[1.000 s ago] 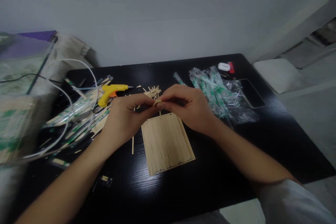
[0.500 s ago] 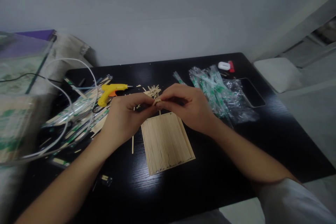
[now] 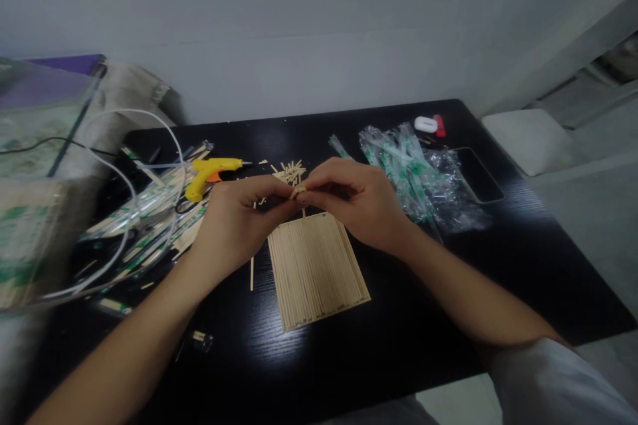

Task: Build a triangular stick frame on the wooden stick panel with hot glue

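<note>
My left hand point(image 3: 244, 216) and my right hand point(image 3: 356, 202) meet fingertip to fingertip above the table. Both pinch small pale wooden stick pieces point(image 3: 300, 190) between thumb and fingers; their exact shape is mostly covered. A thin upright stick point(image 3: 304, 212) shows just below the fingertips, over the far edge of a flat panel of wooden sticks point(image 3: 319, 272) laid side by side. Behind my fingers lies a pile of short cut sticks point(image 3: 292, 171). One longer loose stick point(image 3: 252, 273) rests left of the panel.
A yellow glue gun point(image 3: 204, 176) lies left, among wrapped chopsticks point(image 3: 149, 212) and a looped white cable point(image 3: 133, 202). Right are torn plastic wrappers point(image 3: 409, 166), a phone point(image 3: 478, 176), a white case point(image 3: 425, 124) and a red object point(image 3: 439, 126). All are on a black table point(image 3: 409, 339).
</note>
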`<action>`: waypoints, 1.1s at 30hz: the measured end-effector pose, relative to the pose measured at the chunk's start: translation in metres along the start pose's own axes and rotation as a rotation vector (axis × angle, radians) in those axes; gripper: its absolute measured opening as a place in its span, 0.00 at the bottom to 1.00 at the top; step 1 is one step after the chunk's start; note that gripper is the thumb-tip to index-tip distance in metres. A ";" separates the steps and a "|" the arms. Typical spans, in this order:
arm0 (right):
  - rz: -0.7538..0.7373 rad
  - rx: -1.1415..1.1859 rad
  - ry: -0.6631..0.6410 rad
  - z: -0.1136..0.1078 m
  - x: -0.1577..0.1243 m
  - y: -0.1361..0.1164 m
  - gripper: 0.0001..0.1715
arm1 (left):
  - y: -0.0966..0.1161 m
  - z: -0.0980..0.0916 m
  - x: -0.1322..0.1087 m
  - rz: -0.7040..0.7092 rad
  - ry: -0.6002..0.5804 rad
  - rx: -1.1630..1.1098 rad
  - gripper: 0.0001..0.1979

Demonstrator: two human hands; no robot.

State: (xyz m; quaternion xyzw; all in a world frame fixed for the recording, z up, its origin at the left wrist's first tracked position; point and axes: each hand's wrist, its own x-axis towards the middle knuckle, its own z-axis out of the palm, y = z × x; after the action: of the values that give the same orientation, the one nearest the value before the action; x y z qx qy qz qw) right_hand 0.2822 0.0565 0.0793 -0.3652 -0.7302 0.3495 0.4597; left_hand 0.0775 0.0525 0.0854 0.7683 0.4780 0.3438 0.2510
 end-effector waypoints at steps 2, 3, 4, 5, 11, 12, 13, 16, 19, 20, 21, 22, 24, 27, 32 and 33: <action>-0.002 0.002 -0.002 0.000 0.000 0.000 0.01 | 0.000 0.000 0.000 0.002 0.001 -0.005 0.08; -0.003 0.006 -0.001 0.001 0.000 0.000 0.01 | 0.001 0.000 0.000 0.001 0.000 -0.007 0.07; -0.002 0.010 0.000 0.001 0.000 0.001 0.01 | 0.001 0.000 0.000 -0.002 -0.002 -0.009 0.07; -0.002 0.014 0.002 0.001 0.000 0.001 0.01 | 0.001 0.000 0.000 -0.005 -0.002 -0.010 0.07; 0.001 0.016 0.000 0.000 0.000 0.001 0.01 | 0.001 -0.001 0.001 -0.010 -0.003 -0.004 0.08; 0.003 0.011 -0.002 0.000 0.000 0.001 0.01 | 0.001 -0.001 0.001 -0.010 -0.001 -0.004 0.08; 0.004 0.006 -0.002 0.000 0.000 0.001 0.02 | 0.001 -0.001 0.001 -0.010 -0.001 -0.007 0.07; 0.005 -0.004 0.001 0.000 0.000 0.001 0.02 | 0.002 0.000 0.001 -0.017 -0.003 -0.015 0.07; 0.007 0.004 0.005 0.000 0.000 0.001 0.02 | 0.003 0.000 0.001 -0.028 -0.005 -0.012 0.08; 0.006 0.008 0.005 0.000 0.000 0.001 0.01 | 0.003 0.000 0.001 -0.030 -0.004 -0.011 0.08; 0.005 0.011 0.004 0.001 0.000 0.001 0.00 | 0.003 0.000 0.001 -0.032 -0.004 -0.013 0.07; 0.004 0.013 0.003 0.001 0.000 0.001 0.00 | 0.003 0.000 0.001 -0.034 -0.004 -0.016 0.07; 0.008 0.010 0.002 0.001 -0.001 0.001 0.00 | 0.003 0.000 0.001 -0.037 -0.002 -0.021 0.06; 0.012 0.005 0.001 0.001 -0.001 0.001 0.01 | 0.002 0.000 0.001 -0.034 0.003 -0.019 0.06; 0.022 0.004 -0.001 0.000 -0.001 0.001 0.04 | 0.001 0.000 0.000 -0.035 -0.004 -0.016 0.06; 0.023 0.004 -0.001 0.000 -0.001 0.001 0.04 | 0.001 0.000 0.000 -0.035 -0.002 -0.013 0.06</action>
State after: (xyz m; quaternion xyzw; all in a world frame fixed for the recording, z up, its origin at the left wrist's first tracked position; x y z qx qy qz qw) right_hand 0.2823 0.0562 0.0784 -0.3726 -0.7253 0.3566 0.4560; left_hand 0.0781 0.0525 0.0867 0.7586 0.4888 0.3416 0.2625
